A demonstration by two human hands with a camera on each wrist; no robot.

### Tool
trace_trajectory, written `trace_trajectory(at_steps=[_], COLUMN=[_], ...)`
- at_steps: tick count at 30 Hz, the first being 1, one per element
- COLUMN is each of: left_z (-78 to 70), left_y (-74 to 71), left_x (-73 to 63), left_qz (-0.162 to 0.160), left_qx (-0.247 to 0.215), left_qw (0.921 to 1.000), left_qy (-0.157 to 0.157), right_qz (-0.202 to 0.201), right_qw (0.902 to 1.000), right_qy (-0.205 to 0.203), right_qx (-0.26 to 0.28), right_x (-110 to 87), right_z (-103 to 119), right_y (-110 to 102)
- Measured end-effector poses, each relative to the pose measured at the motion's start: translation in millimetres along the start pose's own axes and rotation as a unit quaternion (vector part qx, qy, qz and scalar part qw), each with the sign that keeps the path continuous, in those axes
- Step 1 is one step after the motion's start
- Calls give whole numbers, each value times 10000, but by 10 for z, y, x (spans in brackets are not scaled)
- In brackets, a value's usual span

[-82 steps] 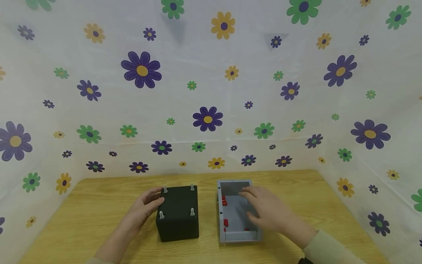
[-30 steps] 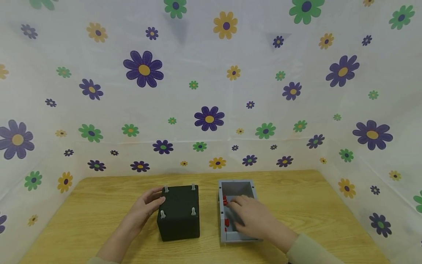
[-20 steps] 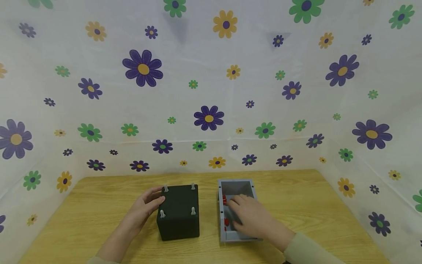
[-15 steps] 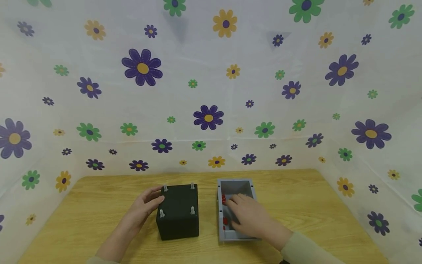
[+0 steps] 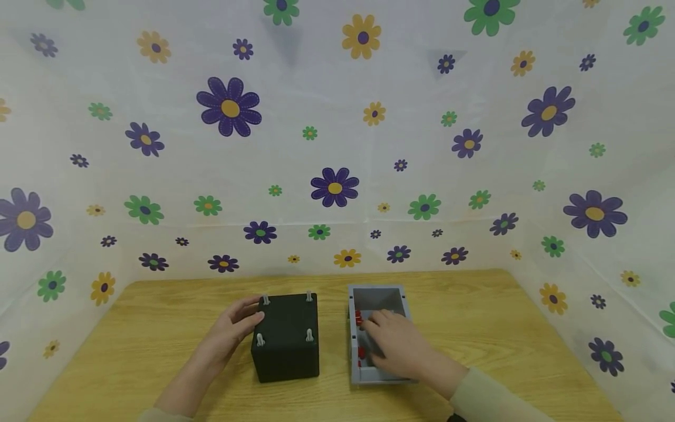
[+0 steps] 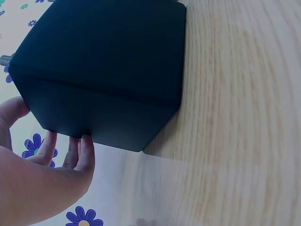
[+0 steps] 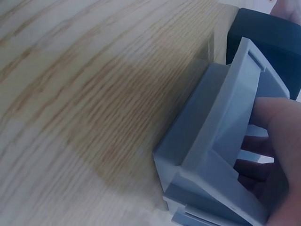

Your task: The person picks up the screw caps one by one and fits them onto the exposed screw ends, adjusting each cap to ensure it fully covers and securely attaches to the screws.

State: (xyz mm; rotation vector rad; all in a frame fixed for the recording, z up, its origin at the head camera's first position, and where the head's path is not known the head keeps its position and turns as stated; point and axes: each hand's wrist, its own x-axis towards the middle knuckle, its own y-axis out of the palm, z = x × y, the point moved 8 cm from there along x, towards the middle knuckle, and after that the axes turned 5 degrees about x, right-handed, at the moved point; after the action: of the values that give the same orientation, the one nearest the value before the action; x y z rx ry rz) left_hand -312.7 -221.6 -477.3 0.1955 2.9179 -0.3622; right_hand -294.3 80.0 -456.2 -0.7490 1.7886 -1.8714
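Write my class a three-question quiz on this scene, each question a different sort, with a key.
1. How many pale threaded posts rise from the top of the black block?
2. True or false: the left hand touches that block.
3. Fill in: the right hand reaches into the grey bin; in the head view, the visible red pieces lie along its ____ side.

Key: 1. Four. 2. True. 3. Left.
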Motion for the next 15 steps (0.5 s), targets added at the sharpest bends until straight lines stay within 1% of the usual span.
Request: trace_trajectory(at_steps=[7,13,15], left_z=[-15,-24,-22], left_y=[-11,-3,0], left_x=[-7,-16,-17], left_qz=[-11,-43,-39], left_qx=[-12,-49,-54], left_qw=[10000,10000,10000], left_qy=[7,48,40], right_qz=[-56,115,117], right_qw=[9998,9996,9996], right_qy=[-98,18,15], right_qx=[-158,-242,-263], right_x=[40,116,136], right_z=[34,57,66], right_y=[-76,-37,-12])
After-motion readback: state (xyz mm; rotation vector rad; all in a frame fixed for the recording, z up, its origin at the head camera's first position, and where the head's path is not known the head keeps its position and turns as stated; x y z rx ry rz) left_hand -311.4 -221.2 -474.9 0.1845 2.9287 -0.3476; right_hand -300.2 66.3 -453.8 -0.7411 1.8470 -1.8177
